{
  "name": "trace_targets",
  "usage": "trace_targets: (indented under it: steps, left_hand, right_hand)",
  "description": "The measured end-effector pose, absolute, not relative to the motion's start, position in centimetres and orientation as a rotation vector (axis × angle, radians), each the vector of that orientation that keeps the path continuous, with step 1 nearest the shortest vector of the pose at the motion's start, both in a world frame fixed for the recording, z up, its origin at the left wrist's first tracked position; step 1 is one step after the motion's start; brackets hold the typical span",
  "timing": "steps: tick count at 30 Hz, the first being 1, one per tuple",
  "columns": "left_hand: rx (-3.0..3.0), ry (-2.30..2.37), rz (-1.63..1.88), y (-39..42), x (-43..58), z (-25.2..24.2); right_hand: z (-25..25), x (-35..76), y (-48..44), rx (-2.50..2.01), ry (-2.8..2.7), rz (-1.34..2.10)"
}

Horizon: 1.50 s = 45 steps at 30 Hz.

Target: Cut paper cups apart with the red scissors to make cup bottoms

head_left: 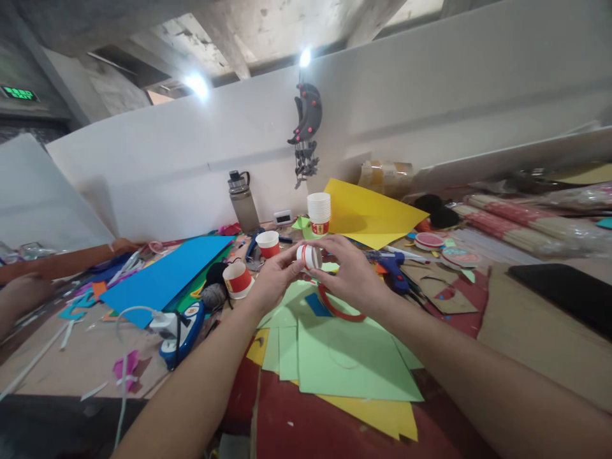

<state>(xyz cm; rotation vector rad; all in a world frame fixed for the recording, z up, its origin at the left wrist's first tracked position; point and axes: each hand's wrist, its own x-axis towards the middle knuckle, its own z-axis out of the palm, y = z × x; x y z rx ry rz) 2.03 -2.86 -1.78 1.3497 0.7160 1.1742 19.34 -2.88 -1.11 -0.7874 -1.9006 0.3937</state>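
A: Where do we have the small white cylinder (310, 257) with the red band?
B: Between our 2 hands, raised above the light green sheets (356, 360). Our left hand (273, 282) pinches it from the left, thumb against fingers, while our right hand (351, 271) grips it from the right, fingers over the top and thumb below.
A: And what do we see right under them?
B: A red ring (343, 315) lies on the green paper below our right hand, with a small blue paper piece (315, 305) beside it. Yellow paper (377, 414) sticks out from under the stack.
A: Which cups are near us?
B: 2 red-and-white single ones: the nearer cup (238, 279) sits left of our left hand, beside a grey yarn ball (213, 296), and the farther cup (268, 244) stands upright just behind. Past our hands we have a cup stack (319, 213), next to a large yellow sheet (377, 213).
A: What flanks us?
B: A blue glue gun (396, 273) to the right; a blue sheet (167, 275) and a blue-and-white power strip (184, 335) to the left. At the far left edge, another person's hand (26, 296) shows, too dim for us to tell whether it holds anything
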Motion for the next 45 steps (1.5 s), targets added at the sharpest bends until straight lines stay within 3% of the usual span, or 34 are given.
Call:
trace_targets:
  steps: [19, 45]
  left_hand:
    - [1.297, 0.669, 1.248, -2.9, 2.2, -1.5]
    - [1.383, 0.717, 1.205, -2.9, 2.3, -2.1]
  right_hand:
    - [-1.2, 19.4, -3.0, -0.724, -1.835, 0.505]
    - [-1.4, 19.1, -3.2, -0.797, -1.857, 0.359]
